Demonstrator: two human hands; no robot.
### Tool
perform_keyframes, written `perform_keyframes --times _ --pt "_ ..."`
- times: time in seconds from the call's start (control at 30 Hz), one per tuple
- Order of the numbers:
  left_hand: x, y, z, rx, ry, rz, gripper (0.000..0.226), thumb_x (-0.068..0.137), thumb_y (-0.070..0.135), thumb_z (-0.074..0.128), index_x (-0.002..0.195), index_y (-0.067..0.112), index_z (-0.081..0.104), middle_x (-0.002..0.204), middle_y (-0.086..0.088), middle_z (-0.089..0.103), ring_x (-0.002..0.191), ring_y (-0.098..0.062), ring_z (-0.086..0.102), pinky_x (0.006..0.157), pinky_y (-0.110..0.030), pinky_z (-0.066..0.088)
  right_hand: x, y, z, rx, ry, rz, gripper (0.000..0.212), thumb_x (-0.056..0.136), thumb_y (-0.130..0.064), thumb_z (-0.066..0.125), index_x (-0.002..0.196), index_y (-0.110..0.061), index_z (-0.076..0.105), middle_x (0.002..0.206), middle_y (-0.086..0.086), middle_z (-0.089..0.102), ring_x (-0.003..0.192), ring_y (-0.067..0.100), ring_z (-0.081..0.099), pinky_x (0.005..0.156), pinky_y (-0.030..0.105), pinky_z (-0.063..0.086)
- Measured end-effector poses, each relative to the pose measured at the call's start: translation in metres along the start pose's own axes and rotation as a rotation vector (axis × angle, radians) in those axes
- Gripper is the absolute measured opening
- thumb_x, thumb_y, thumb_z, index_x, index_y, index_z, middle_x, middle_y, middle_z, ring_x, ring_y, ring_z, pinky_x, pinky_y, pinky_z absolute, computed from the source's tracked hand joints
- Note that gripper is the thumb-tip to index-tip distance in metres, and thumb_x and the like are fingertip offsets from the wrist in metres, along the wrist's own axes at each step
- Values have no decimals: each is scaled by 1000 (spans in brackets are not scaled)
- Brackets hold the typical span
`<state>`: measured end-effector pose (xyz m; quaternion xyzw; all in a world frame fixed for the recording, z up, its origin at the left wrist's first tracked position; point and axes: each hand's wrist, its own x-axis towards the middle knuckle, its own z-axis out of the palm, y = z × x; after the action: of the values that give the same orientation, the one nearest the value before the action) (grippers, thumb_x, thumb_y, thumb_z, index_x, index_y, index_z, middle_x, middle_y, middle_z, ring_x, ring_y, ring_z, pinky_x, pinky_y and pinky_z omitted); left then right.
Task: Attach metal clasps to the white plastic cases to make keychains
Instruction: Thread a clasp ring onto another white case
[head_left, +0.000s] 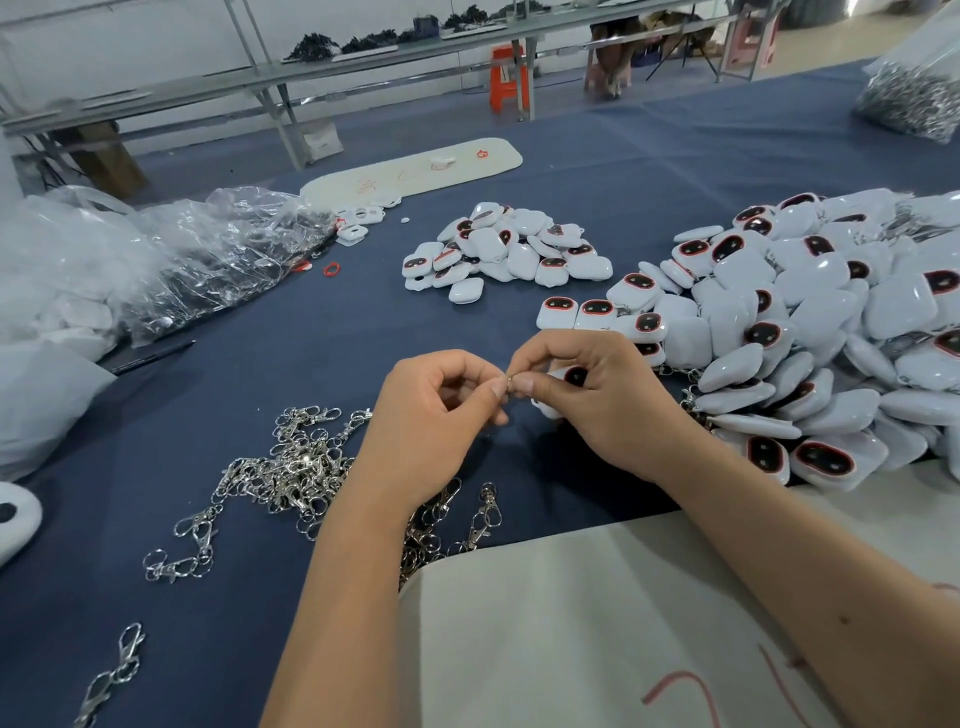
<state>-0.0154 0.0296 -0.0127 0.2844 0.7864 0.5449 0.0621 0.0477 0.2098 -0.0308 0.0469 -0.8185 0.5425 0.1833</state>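
Note:
My right hand (597, 400) holds a white plastic case (569, 376) with a dark red-rimmed oval window, mostly hidden in the palm. Thumb and forefinger of my left hand (436, 415) pinch a small metal ring (510, 383) of a clasp against the case's edge, and my right fingertips meet it there. A tangle of loose silver clasps (296, 467) lies on the blue cloth just left of my left wrist. A big heap of white cases (810, 322) spreads along the right side, and a smaller pile of cases (504, 249) lies further back at centre.
Crumpled clear plastic bags (171, 260) fill the left side. A black pen (153, 357) lies beside them. Single clasps (111, 670) sit near the front left. A white sheet (571, 623) covers the table's near edge. A bag of metal parts (914, 98) stands far right.

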Motion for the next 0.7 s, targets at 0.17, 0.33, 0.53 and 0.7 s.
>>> perform_keyframes --times 0.17,0.33,0.53,0.7 --pt "0 -1 4 97 73 34 16 95 10 70 83 21 73 67 5 72 66 -6 70 69 -22 57 -2 -3 3 -88 95 -61 17 96 -6 69 86 -20 71 80 -10 67 71 21 58 68 36 47" --pt "3 4 10 40 106 95 18 95 7 68 85 21 74 72 6 73 69 -8 71 73 -26 58 -2 -5 2 39 139 -31 14 98 -6 67 88 -14 71 77 -3 67 70 30 53 63 34 45" --pt "3 9 17 22 117 134 14 94 7 69 86 17 74 70 5 72 65 -5 67 67 -19 53 -2 -8 -1 93 122 38 13 102 -8 62 92 -10 70 78 0 68 68 7 53 59 16 47" --pt "2 7 18 65 120 91 17 96 10 67 84 20 72 71 7 71 68 -11 68 69 -25 55 -1 -7 4 -11 117 50 14 102 -8 60 92 -13 67 80 -3 72 76 13 63 68 24 52"
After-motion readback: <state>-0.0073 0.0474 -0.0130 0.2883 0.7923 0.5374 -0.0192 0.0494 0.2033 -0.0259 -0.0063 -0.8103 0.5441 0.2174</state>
